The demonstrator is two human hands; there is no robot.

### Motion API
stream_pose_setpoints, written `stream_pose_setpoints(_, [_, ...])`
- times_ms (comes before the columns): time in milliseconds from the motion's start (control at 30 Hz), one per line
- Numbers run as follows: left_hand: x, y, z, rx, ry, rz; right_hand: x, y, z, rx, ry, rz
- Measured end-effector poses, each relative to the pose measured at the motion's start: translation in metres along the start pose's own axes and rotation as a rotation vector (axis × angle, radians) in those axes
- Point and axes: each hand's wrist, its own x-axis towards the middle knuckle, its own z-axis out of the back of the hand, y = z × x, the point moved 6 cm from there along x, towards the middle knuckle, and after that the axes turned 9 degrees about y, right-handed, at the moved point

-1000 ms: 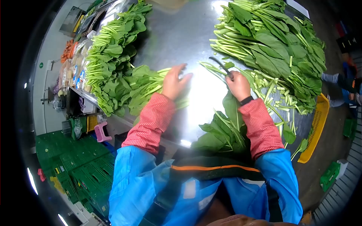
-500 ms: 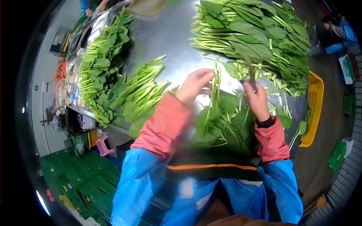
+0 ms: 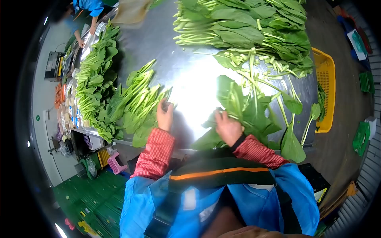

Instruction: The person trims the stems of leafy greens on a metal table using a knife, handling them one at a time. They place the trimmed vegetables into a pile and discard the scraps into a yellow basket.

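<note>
Lightly handle the leaves (image 3: 257,116), lest they bruise. Left hand (image 3: 165,118): fingers half curled; right hand (image 3: 230,130): cannot tell.

Two groups of cut leafy greens lay flat on a metal bench (image 3: 158,49).
At left, a small bunch (image 3: 139,97) fanned out, pale green stems pointing up and right, leaves toward the lower left; at right, loose broad leaves (image 3: 256,115) overlapped in an untidy heap near the front edge.
</note>
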Motion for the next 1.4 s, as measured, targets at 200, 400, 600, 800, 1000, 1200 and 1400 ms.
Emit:
stream_pose_setpoints(200, [-0.007,0.004,-0.051,0.126,0.093,-0.238,-0.052,-0.139,0.017,-0.016,0.045,-0.256])
stream_pose_setpoints(400, [-0.008,0.005,-0.095,0.039,0.223,-0.219,-0.120,-0.336,0.028,-0.148,0.052,-0.565])
stream_pose_setpoints(600, [0.015,-0.003,-0.118,-0.015,0.383,-0.204,-0.158,-0.455,0.091,-0.008,-0.117,-0.965])
stream_pose_setpoints(800, [0.031,-0.108,-0.156,-0.476,0.722,0.077,-0.022,-0.360,0.177,0.358,-0.531,-0.526])
stream_pose_setpoints(1000, [0.066,-0.174,-0.203,-0.969,0.796,0.159,0.118,-0.292,0.249,0.081,-0.551,-0.354])
stream_pose_setpoints(1200, [0.058,-0.175,-0.268,-1.075,0.963,0.381,0.170,-0.398,0.278,-0.061,-0.415,-0.707])
stream_pose_setpoints(1400, [0.040,-0.211,-0.357,-1.040,1.187,0.406,0.206,-0.465,0.266,0.146,-0.147,-0.795])
